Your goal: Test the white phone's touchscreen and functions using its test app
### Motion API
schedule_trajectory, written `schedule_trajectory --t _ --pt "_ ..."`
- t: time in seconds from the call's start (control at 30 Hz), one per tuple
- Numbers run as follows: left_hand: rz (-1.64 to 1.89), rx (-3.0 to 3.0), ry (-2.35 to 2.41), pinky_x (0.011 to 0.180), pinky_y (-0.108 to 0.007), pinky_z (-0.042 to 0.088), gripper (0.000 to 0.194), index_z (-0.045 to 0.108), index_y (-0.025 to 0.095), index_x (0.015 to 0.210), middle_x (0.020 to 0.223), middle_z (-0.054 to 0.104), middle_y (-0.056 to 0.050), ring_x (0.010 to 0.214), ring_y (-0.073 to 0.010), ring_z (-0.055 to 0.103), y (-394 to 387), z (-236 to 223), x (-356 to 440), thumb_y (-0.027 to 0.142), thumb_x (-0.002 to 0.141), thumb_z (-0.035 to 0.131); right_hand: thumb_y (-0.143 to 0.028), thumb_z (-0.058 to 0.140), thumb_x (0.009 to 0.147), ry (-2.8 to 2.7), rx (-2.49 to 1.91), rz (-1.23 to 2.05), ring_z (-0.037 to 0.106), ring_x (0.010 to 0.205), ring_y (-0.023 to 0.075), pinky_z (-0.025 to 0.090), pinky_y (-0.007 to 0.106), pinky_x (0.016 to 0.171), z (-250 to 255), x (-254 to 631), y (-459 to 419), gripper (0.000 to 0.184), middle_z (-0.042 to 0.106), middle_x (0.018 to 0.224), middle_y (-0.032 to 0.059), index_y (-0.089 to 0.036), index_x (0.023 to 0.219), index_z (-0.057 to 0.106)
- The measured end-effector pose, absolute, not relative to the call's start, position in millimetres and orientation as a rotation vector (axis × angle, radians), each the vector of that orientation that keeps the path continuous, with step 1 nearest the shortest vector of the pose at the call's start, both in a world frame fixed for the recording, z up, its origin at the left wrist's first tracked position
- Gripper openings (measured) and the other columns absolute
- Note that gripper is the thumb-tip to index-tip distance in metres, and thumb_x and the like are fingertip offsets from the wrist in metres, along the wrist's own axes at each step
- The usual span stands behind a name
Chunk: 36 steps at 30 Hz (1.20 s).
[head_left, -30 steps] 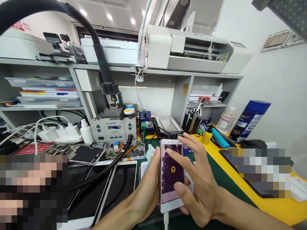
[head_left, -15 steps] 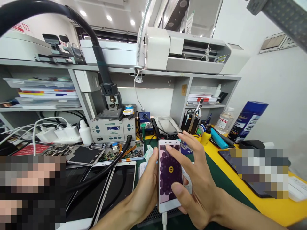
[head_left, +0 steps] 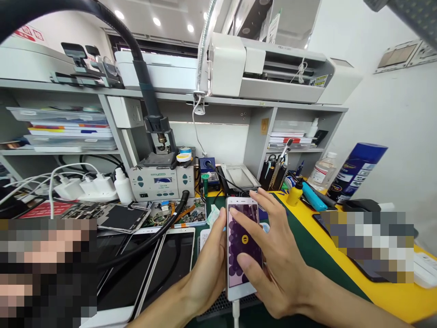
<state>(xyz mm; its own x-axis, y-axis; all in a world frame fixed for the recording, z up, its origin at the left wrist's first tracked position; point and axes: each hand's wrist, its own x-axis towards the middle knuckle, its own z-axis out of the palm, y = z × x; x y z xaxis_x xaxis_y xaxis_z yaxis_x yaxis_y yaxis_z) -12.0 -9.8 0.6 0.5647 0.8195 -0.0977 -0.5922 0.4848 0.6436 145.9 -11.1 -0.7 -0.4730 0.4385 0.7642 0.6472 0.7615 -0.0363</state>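
A white smartphone point(head_left: 245, 291) stands tilted in front of me, its lit screen showing dark round shapes and a yellow symbol in the middle. My left hand point(head_left: 206, 275) grips it, with the thumb along its left edge and the other fingers mostly hidden behind. A white charging cable point(head_left: 236, 314) is plugged into its bottom end. Over the screen is my right hand point(head_left: 282, 255), fingers spread. Its index fingertip is at the upper left of the screen and its thumb over the lower part; whether they touch the glass I cannot tell.
Larger white-framed devices point(head_left: 175, 255) lie at the left under a thick black hose point(head_left: 170, 223). Behind them are a parts tray point(head_left: 205, 218) and a grey soldering station point(head_left: 164, 184). On the right stand a yellow bottle point(head_left: 294, 195) and a blue spray can point(head_left: 360, 171).
My right index finger and thumb have shifted slightly to the left over the screen. My left hand keeps its grip on the smartphone. The whole view has swayed a little.
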Motion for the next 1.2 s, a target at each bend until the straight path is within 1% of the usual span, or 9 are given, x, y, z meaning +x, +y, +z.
schedule_trajectory --t 0.17,0.33,0.5,0.67,0.8,1.0,1.2 --pt "0.873 0.601 0.460 0.105 -0.044 0.039 0.070 0.046 0.023 0.146 0.126 0.068 -0.010 0.116 -0.0289 0.062 -10.0 3.0 -11.4 0.065 0.090 0.046 -0.036 0.051 0.082 -2.091 -0.796 -0.293 0.025 0.144 0.0406 0.023 0.069 0.114 -2.4 147.8 -12.8 0.066 0.027 0.153 0.0183 -0.014 0.143 0.040" --pt "0.862 0.583 0.461 0.105 -0.045 0.039 0.074 0.043 0.023 0.148 0.127 0.067 -0.011 0.116 -0.0301 0.062 -9.3 3.4 -11.3 0.067 0.088 0.046 -0.035 0.052 0.081 -2.096 -0.812 -0.299 0.027 0.143 0.0396 0.024 0.068 0.113 -2.7 149.2 -12.1 0.060 0.031 0.150 0.0189 -0.013 0.137 0.046" --pt "0.877 0.570 0.445 0.107 -0.044 0.038 0.073 0.042 0.023 0.148 0.129 0.066 -0.011 0.118 -0.0296 0.061 -10.0 4.0 -11.6 0.066 0.089 0.046 -0.032 0.053 0.081 -2.097 -0.771 -0.319 0.027 0.143 0.0393 0.024 0.068 0.113 -1.2 145.0 -10.7 0.057 0.031 0.150 0.0178 -0.013 0.135 0.049" --pt "0.907 0.592 0.461 0.108 -0.043 0.037 0.071 0.044 0.023 0.147 0.130 0.066 -0.010 0.120 -0.0291 0.060 -10.6 4.4 -11.9 0.063 0.089 0.048 -0.034 0.054 0.081 -2.139 -0.817 -0.310 0.023 0.145 0.0397 0.023 0.069 0.113 -1.3 141.9 -11.8 0.062 0.026 0.153 0.0146 -0.019 0.141 0.045" --pt "0.889 0.593 0.425 0.107 -0.043 0.038 0.069 0.045 0.023 0.147 0.129 0.066 -0.010 0.119 -0.0290 0.061 -10.1 3.7 -12.6 0.063 0.090 0.046 -0.035 0.052 0.082 -2.099 -0.801 -0.301 0.024 0.145 0.0400 0.023 0.069 0.114 -0.6 144.4 -12.5 0.063 0.028 0.153 0.0165 -0.016 0.141 0.043" --pt "0.880 0.574 0.447 0.105 -0.044 0.039 0.070 0.045 0.024 0.147 0.126 0.068 -0.010 0.116 -0.0295 0.062 -9.8 2.0 -13.0 0.065 0.090 0.045 -0.030 0.053 0.080 -2.076 -0.795 -0.312 0.027 0.143 0.0402 0.027 0.068 0.111 -1.1 146.8 -11.5 0.055 0.034 0.148 0.0172 -0.015 0.133 0.050" --pt "0.913 0.558 0.460 0.105 -0.043 0.039 0.071 0.043 0.023 0.148 0.125 0.068 -0.011 0.115 -0.0288 0.062 -8.9 5.1 -10.7 0.063 0.089 0.048 -0.030 0.055 0.079 -2.142 -0.760 -0.316 0.025 0.144 0.0390 0.022 0.068 0.114 -2.4 143.6 -11.4 0.057 0.029 0.151 0.0158 -0.016 0.135 0.050"
